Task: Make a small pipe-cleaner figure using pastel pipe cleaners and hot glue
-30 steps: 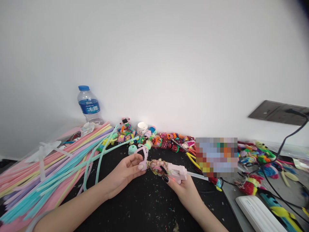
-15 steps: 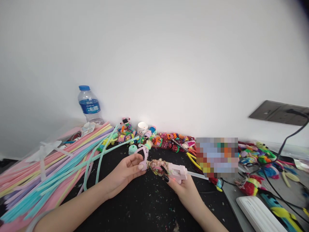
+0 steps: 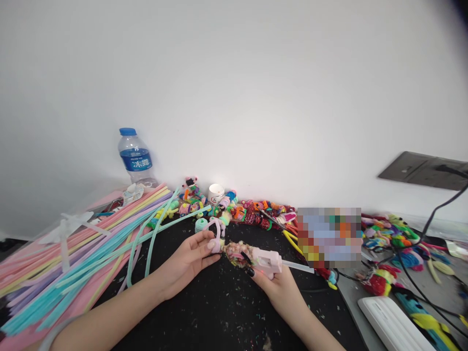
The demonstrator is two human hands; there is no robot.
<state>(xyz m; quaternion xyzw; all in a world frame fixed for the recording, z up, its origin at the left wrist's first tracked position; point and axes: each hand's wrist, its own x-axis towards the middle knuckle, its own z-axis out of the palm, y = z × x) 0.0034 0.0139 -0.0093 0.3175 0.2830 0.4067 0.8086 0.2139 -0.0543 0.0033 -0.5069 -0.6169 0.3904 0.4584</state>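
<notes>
your hands are apart: the left hand (image 3: 185, 267) pinches the lilac fuzzy piece (image 3: 218, 231) at lower centre of the frame, the right hand (image 3: 280, 295) wraps the pink glue gun (image 3: 269, 262). better to hold both steady, skin away from the hot tip. the piece rises above your left fingers (image 3: 204, 240), left of the gun; whether they touch, i cannot tell.
</notes>
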